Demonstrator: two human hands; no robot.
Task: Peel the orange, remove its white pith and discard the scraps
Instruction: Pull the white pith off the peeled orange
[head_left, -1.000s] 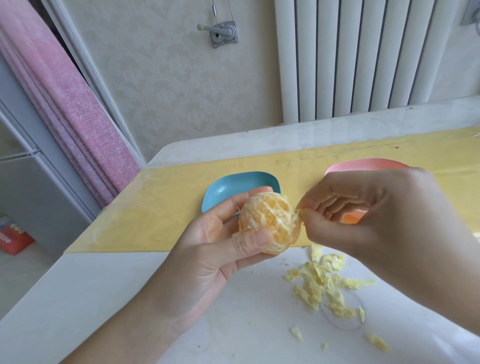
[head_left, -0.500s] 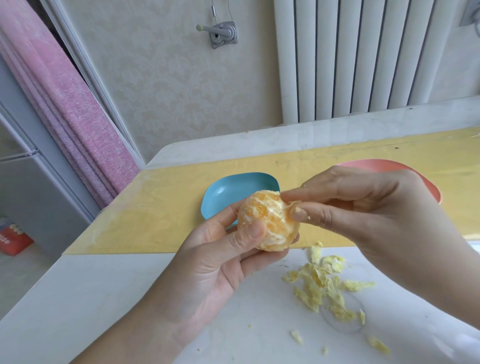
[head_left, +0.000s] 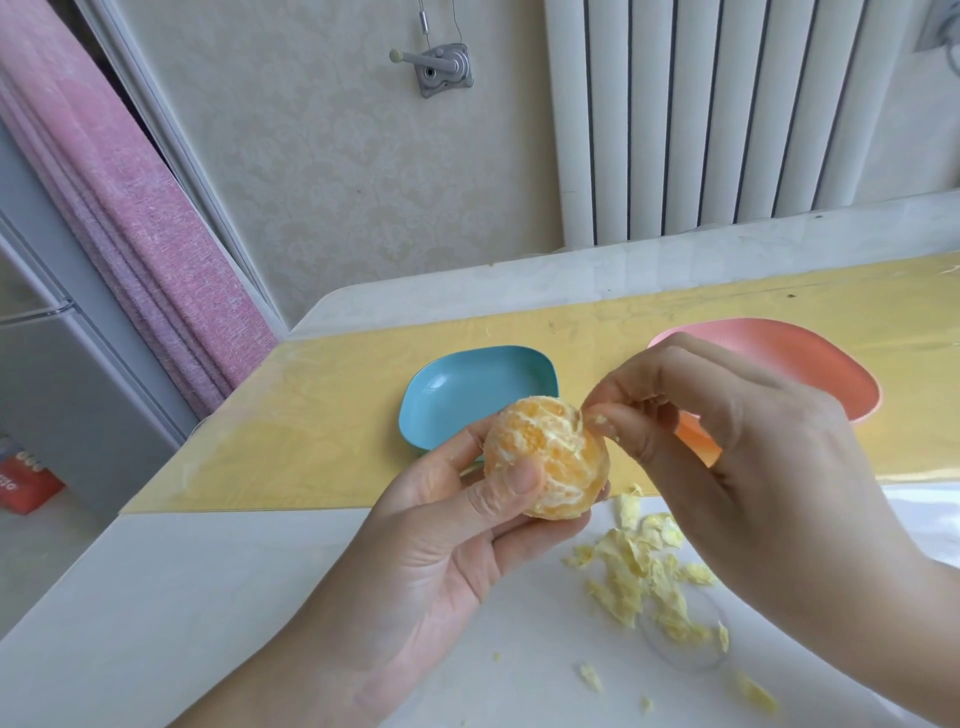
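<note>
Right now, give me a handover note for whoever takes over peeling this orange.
Left hand grips the orange.
Right hand pinches a pith strand at the fruit's upper right.
Done: the peel is off, but white veins remain on the fruit.
Pith scraps lie loose on the white table. The blue dish behind shows nothing in it.
Left: finish the pith, discard the scraps.

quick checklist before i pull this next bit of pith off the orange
1. Hold: left hand grips orange, thumb across its front: ok.
2. Pinch: right hand pinches a pith bit at the top: ok.
3. Pith gone: not ok, white strands show on the orange.
4. Scraps discarded: not ok, scrap pile lies on the table.
5. Underside clean: cannot tell, hidden.
</note>
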